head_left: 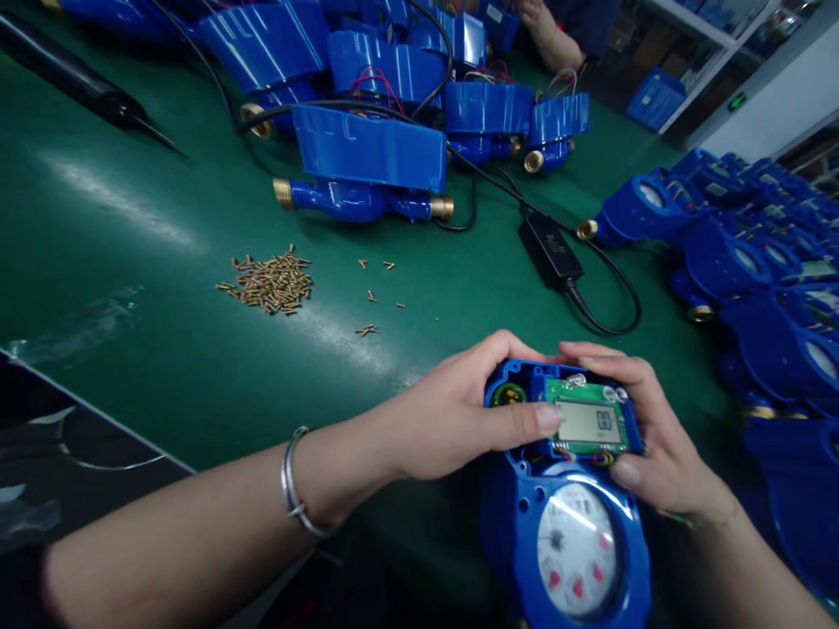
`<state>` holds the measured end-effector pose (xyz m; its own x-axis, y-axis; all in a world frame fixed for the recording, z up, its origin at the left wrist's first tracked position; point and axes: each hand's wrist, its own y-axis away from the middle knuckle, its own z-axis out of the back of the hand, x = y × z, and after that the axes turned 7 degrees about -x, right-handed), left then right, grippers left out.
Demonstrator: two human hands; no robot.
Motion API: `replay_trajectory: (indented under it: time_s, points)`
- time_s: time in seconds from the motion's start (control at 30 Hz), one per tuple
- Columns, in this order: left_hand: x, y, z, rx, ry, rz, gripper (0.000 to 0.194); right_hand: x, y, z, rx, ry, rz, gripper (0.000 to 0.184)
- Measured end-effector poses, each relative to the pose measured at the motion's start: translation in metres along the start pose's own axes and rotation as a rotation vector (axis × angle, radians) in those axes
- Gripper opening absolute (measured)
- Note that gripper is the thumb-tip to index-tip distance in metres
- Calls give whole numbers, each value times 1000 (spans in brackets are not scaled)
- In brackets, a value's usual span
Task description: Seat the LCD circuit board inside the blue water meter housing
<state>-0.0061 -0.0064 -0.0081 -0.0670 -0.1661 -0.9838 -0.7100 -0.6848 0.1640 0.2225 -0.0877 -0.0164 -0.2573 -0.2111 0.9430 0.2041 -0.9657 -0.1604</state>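
Around meter (577,546), left hand (455,415), right hand (672,459), curled

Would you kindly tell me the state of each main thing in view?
Blue plastic meter: held, partly uncovered
Grey rectangular display: on, showing digits
Left hand: gripping, thumb over display
Right hand: gripping meter
Small brass-coloured screws: loose, mostly heaped
Black thin-tipped tool: unheld
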Motion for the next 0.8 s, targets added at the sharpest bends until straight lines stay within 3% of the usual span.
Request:
replay_trajectory:
  time_s: [0.17, 0.3, 0.43, 0.63, 0.8]
  points:
    - [2, -2, -2, 16, 76, 31, 41, 6, -1, 9, 30, -48, -53, 66]
    - [2, -3, -3, 23, 105, 51, 41, 10, 0, 8, -72, 34, -41, 74]
    - [1, -2, -3, 33, 125, 65, 39, 16, 1, 1, -154, -26, -72, 67]
    - [2, -2, -3, 44, 157, 87, 41, 22, -1, -7, -84, -211, -184, 57]
    - [2, -1, -3, 40, 156, 87, 40, 25, -1, -9, -64, -168, -229, 56]
